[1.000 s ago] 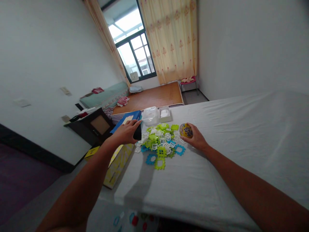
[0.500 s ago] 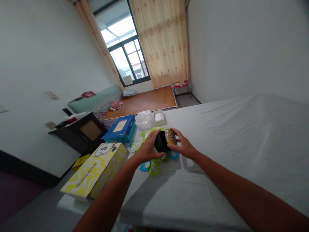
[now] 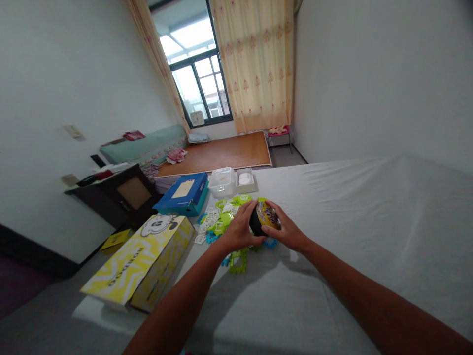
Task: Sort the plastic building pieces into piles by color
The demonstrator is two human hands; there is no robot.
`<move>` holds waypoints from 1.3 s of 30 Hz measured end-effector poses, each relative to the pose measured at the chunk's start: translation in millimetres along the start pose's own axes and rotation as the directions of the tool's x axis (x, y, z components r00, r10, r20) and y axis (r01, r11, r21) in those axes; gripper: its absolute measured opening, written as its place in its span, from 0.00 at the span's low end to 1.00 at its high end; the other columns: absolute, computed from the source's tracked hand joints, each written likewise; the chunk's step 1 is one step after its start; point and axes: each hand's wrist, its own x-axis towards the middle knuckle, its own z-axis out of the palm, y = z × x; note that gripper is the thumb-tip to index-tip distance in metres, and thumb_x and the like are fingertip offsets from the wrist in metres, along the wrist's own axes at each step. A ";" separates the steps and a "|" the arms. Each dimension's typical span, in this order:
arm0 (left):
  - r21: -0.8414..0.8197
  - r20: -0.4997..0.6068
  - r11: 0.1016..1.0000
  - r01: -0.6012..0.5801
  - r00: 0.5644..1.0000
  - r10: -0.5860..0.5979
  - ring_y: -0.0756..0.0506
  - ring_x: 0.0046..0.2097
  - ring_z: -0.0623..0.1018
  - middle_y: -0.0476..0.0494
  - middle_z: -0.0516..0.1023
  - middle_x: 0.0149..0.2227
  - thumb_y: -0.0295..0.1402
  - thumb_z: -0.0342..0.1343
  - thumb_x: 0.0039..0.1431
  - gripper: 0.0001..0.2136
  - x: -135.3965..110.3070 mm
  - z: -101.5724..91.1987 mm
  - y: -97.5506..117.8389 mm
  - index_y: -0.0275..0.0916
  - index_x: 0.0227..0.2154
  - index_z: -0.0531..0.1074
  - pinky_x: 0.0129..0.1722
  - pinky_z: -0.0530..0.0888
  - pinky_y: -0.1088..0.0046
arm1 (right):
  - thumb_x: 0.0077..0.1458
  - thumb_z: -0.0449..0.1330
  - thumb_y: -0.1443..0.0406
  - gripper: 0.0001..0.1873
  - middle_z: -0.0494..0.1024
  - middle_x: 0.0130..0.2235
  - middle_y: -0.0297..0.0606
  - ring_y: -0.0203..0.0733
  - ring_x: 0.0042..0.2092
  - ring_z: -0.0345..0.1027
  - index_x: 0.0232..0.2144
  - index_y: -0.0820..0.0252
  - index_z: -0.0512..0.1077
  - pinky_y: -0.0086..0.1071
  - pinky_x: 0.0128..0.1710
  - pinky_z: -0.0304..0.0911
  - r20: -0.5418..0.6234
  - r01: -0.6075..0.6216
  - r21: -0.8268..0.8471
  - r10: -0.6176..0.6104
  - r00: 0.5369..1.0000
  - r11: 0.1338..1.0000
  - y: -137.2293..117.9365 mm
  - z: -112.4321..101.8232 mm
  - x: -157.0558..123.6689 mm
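Both hands hold one round black container with a yellow printed surface above the white-covered table. My left hand is curled around its black left side, thumb below and fingers on top. My right hand grips the yellow printed right side between thumb and fingers. Whether the yellow part is a lid or a label, I cannot tell. Under and left of the hands lies a pile of green, white and blue plastic toy pieces, partly hidden by my left hand.
A yellow and white cardboard box stands left, with a blue box behind it. Farther back are a clear plastic tub and a small white box. Beyond the white-sheeted table is a low bed.
The container has turned so that more of its yellow surface and less of its black part shows. Both hands have shifted slightly right in view, still holding it.
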 end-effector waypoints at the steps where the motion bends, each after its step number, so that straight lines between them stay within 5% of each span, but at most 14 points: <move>1: -0.017 0.001 1.000 -0.004 1.000 0.004 0.33 0.65 0.59 0.29 0.57 0.63 0.37 0.69 0.42 0.50 -0.5 1.7 -1.5 0.38 0.66 0.47 0.63 0.60 0.49 | 0.50 0.64 0.53 0.42 0.57 0.64 0.46 0.53 0.63 0.54 0.63 0.53 0.54 0.49 0.61 0.55 0.005 0.005 -0.021 -0.005 1.000 1.000 1.2 0.2 -0.7; 6: -0.070 -0.049 0.997 -0.014 0.999 0.010 0.33 0.65 0.59 0.29 0.57 0.64 0.39 0.66 0.48 0.46 -5.5 7.1 -16.3 0.39 0.66 0.47 0.62 0.61 0.48 | 0.48 0.65 0.53 0.40 0.63 0.60 0.47 0.52 0.61 0.58 0.60 0.55 0.58 0.49 0.62 0.54 0.020 0.080 -0.246 -0.077 0.997 0.966 4.6 -9.2 19.7; 12: 0.049 -0.349 0.999 -0.021 0.936 0.037 0.41 0.60 0.67 0.36 0.67 0.58 0.31 0.51 0.63 0.24 -19.9 12.8 -32.9 0.42 0.62 0.57 0.59 0.68 0.54 | 0.44 0.64 0.49 0.41 0.67 0.57 0.49 0.54 0.59 0.60 0.58 0.59 0.62 0.46 0.60 0.56 -0.097 0.021 -0.603 -0.099 0.990 0.797 34.2 -47.7 115.6; 19: 0.263 -0.216 0.941 -0.211 0.938 0.271 0.45 0.58 0.70 0.41 0.76 0.52 0.24 0.48 0.61 0.18 -28.7 17.0 -35.1 0.40 0.53 0.69 0.56 0.70 0.62 | 0.43 0.62 0.43 0.45 0.64 0.60 0.52 0.58 0.59 0.60 0.59 0.60 0.61 0.46 0.58 0.56 -0.300 -0.373 -0.775 0.222 0.928 0.510 108.7 -51.9 195.7; 24: 0.342 -0.135 0.909 -0.238 0.945 0.298 0.46 0.59 0.70 0.43 0.76 0.52 0.27 0.49 0.62 0.16 -29.2 18.1 -36.5 0.41 0.51 0.70 0.56 0.70 0.66 | 0.45 0.59 0.39 0.44 0.66 0.57 0.55 0.59 0.57 0.62 0.56 0.62 0.65 0.46 0.54 0.59 -0.307 -0.431 -0.766 0.319 0.897 0.477 121.9 -24.2 222.1; 30: 0.315 -0.105 0.924 -0.219 0.959 0.263 0.45 0.59 0.70 0.45 0.76 0.53 0.27 0.48 0.62 0.16 -30.6 19.8 -35.4 0.42 0.51 0.72 0.57 0.68 0.66 | 0.59 0.48 0.49 0.30 0.69 0.55 0.57 0.58 0.58 0.62 0.52 0.67 0.66 0.50 0.57 0.56 -0.319 -0.380 -0.718 0.209 0.924 0.584 117.0 -11.5 208.8; 35: 0.274 -0.148 0.951 -0.142 0.971 0.188 0.45 0.58 0.70 0.45 0.77 0.52 0.25 0.50 0.59 0.17 -28.7 17.5 -40.9 0.43 0.49 0.73 0.58 0.67 0.63 | 0.54 0.53 0.55 0.25 0.71 0.54 0.53 0.57 0.58 0.62 0.51 0.63 0.67 0.55 0.58 0.55 -0.180 -0.104 -0.674 -0.026 0.983 0.731 110.3 -2.8 151.3; 39: 0.298 -0.213 0.953 -0.058 0.969 0.125 0.45 0.59 0.68 0.45 0.76 0.51 0.24 0.49 0.59 0.17 -22.7 -1.2 -32.0 0.45 0.49 0.73 0.58 0.66 0.60 | 0.54 0.54 0.55 0.24 0.71 0.53 0.51 0.55 0.53 0.67 0.50 0.61 0.68 0.53 0.51 0.65 -0.032 0.044 -0.538 -0.072 0.997 0.842 90.1 8.5 98.4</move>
